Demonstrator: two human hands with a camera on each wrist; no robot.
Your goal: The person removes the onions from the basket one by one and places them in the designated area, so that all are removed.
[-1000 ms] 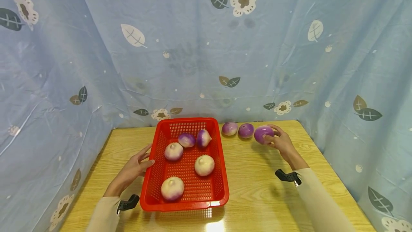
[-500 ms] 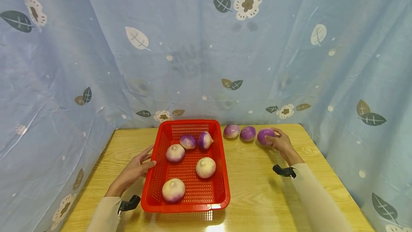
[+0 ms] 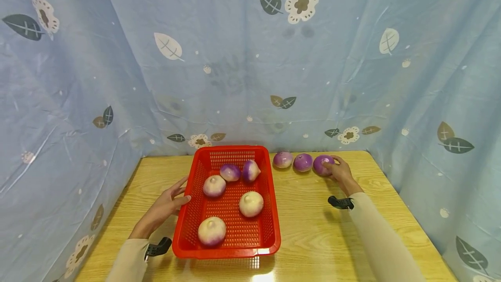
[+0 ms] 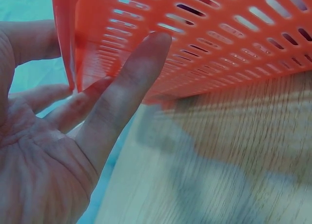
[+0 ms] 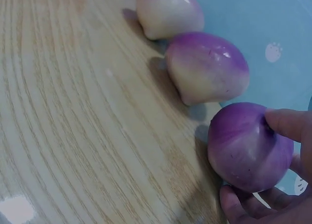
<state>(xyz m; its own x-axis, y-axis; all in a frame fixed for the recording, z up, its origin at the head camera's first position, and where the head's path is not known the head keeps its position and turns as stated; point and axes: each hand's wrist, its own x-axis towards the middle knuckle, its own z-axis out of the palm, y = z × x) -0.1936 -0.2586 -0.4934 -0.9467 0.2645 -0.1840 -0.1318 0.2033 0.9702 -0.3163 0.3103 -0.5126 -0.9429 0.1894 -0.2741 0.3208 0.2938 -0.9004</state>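
Observation:
My right hand (image 3: 341, 172) grips a purple onion (image 3: 322, 165) at the right end of a row near the table's back edge. In the right wrist view the thumb and fingers curl round this onion (image 5: 249, 151), which sits low at the tabletop. Beside it lie a second purple onion (image 3: 303, 162) and a paler purple-and-white onion (image 3: 282, 159). My left hand (image 3: 165, 203) holds the left side of the red plastic basket (image 3: 274, 212), thumb over the rim and fingers against the slotted outer wall. Several purple-and-white onions (image 3: 212, 231) lie apart inside the basket.
The wooden table (image 3: 309, 229) runs back to a blue curtain (image 3: 235, 68) printed with leaves and flowers, which also encloses both sides. A bright light reflection shows on the tabletop in front of the basket.
My right hand has lowered its onion to the tabletop at the end of the row, and its wrist has shifted slightly left. My left hand keeps its place on the basket.

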